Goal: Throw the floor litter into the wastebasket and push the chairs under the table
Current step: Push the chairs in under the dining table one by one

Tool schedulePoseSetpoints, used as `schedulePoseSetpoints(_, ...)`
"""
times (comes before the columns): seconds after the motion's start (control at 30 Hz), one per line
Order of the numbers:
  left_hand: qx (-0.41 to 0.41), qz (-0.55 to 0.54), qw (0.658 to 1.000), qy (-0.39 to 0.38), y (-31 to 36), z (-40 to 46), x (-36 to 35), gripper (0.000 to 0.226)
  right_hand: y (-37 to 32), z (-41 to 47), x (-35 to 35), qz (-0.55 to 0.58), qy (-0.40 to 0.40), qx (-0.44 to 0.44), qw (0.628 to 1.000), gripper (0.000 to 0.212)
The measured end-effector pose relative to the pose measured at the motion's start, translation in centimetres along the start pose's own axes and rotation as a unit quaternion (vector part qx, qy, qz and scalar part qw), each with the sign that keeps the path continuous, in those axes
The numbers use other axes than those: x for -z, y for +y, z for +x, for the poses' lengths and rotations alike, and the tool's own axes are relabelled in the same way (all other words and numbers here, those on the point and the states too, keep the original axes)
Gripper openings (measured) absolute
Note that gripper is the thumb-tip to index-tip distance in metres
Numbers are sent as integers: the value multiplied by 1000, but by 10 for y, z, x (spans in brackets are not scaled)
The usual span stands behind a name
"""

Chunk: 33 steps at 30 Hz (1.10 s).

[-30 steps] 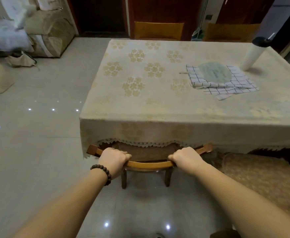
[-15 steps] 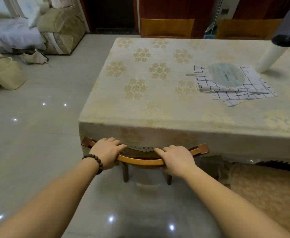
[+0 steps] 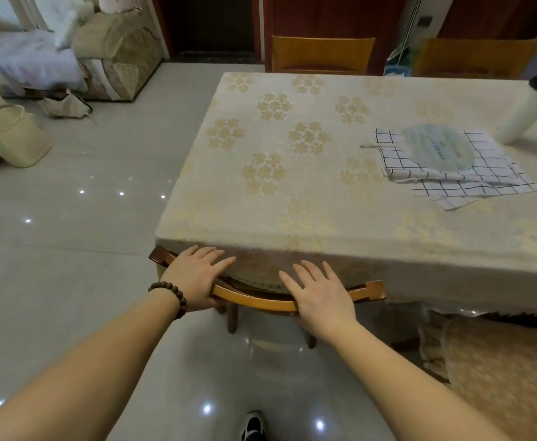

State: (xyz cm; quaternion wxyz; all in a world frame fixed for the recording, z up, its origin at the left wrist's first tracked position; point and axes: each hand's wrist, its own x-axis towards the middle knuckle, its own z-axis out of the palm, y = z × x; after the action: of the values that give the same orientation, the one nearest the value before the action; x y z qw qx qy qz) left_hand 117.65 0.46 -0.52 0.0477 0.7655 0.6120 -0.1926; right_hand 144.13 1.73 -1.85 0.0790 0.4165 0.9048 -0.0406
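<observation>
Two hands flat, left hand (image 3: pixel 197 275) and right hand (image 3: pixel 319 292) fingers spread, palms on chair back (image 3: pixel 254 299).

Both arms reach forward; left hand (image 3: pixel 197 275) and right hand (image 3: pixel 319 294) seemingly flat (fingers spread).

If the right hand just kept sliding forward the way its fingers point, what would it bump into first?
Most likely the hanging edge of the tablecloth: the right hand lies open over the chair's curved back rail, fingertips already at or nearly on the cloth. Depth is hard to judge.
</observation>
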Motion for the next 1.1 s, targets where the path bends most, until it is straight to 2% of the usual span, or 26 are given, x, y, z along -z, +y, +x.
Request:
schedulePoseSetpoints(0.43,-9,-28,999,38,5,20,3,91,28,18,-3,-43,4,-9,999,76)
schedulePoseSetpoints(0.8,6,-47,999,22,35,4,-2,79,44,4,7,-42,-49,11,998,67)
schedulePoseSetpoints(0.97,-7,-52,997,49,32,5,-2,85,43,6,11,-36,-35,5,999,67)
schedulePoseSetpoints(1.1,-19,-52,997,46,12,14,-1,93,32,16,9,-37,-21,-8,999,75)
